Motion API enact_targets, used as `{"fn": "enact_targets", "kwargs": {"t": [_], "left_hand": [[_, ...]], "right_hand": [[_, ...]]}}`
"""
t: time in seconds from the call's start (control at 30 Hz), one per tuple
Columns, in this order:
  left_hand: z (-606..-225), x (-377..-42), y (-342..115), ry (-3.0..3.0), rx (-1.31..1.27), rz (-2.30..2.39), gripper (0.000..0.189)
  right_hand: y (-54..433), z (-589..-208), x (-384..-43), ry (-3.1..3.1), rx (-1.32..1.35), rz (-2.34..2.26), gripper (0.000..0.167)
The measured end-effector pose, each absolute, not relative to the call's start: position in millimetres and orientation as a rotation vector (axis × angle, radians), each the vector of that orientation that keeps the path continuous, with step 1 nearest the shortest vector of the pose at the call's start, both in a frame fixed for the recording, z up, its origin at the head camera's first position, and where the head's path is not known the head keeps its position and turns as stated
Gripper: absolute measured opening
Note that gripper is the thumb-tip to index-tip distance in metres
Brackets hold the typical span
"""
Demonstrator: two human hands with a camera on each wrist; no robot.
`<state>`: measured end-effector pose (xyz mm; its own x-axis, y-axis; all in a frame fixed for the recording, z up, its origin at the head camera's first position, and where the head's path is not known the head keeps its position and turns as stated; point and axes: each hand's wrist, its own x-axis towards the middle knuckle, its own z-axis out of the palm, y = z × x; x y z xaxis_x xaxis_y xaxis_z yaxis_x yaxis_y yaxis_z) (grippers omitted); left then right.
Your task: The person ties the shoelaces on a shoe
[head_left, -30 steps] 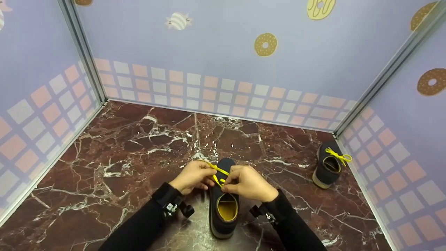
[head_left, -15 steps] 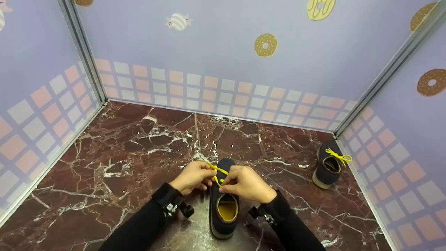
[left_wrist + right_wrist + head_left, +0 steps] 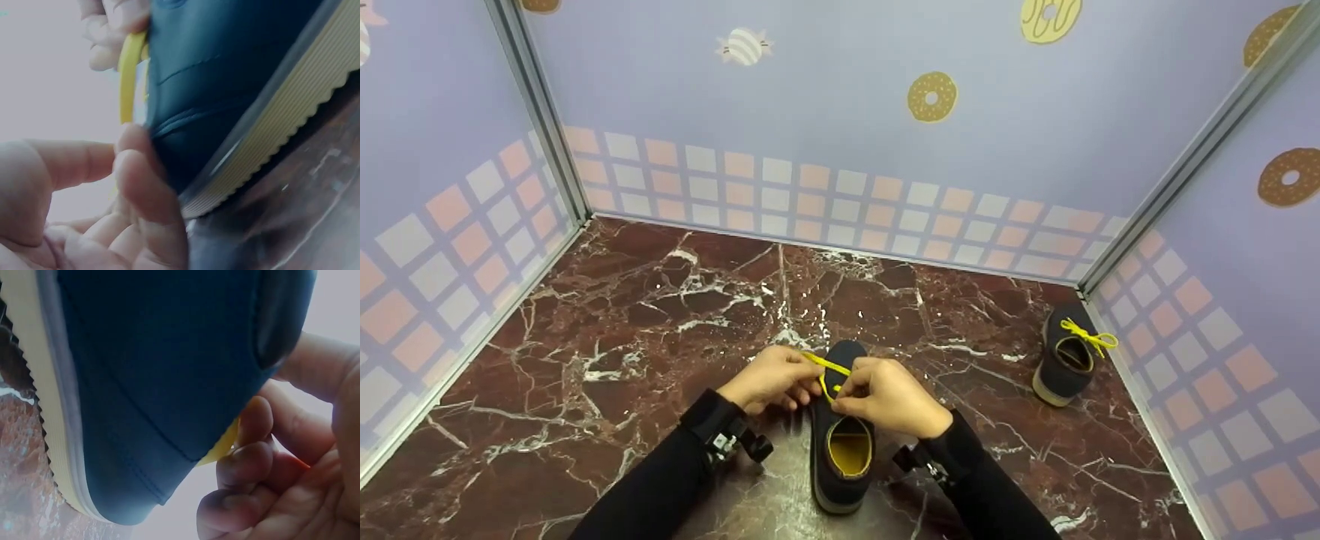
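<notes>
A dark shoe (image 3: 840, 484) with a yellow inside stands on the floor, toe pointing away, between both hands. My left hand (image 3: 769, 381), at the left of its front part, pinches a yellow shoelace (image 3: 831, 365) between thumb and forefinger. From the right, my right hand (image 3: 891, 396) pinches another stretch of lace over the tongue, fingers curled. The left wrist view shows the lace (image 3: 128, 84) drawn taut beside the shoe's upper (image 3: 214, 73). In the right wrist view the upper hides most of the lace, leaving a yellow bit (image 3: 222, 445) at the fingertips.
A matching shoe (image 3: 1063, 379), its yellow lace tied in a bow (image 3: 1087, 336), stands at the right near the side wall (image 3: 1222, 352). Dark red marble-patterned floor (image 3: 675, 315) lies around, with printed panels (image 3: 840, 97) behind and at both sides.
My left hand has shifted slightly left, its fingers changing position on the lace. My right fingertips have moved a little left. Both shoes have stayed in place.
</notes>
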<state>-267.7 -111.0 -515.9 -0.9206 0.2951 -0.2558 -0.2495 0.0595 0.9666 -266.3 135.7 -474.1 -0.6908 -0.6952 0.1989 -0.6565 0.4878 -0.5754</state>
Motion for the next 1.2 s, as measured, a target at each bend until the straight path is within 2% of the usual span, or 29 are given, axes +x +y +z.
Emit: {"fn": "enact_targets", "kwargs": {"t": [0.33, 0.57, 1.0, 1.2], "left_hand": [[-504, -268, -123, 2.095, 0.172, 1.701, 0.028], [-511, -273, -122, 2.380, 0.149, 1.776, 0.015], [-525, -270, -111, 2.367, 0.201, 1.686, 0.033], [-528, -270, -109, 2.386, 0.227, 1.667, 0.024]], "right_hand": [[136, -472, -264, 2.672, -1.210, -0.984, 0.006], [136, -472, -265, 2.670, -1.213, -0.968, 0.008], [136, -473, -265, 2.659, -1.191, -0.972, 0.006], [135, -473, -265, 2.660, -1.210, -0.973, 0.005]]}}
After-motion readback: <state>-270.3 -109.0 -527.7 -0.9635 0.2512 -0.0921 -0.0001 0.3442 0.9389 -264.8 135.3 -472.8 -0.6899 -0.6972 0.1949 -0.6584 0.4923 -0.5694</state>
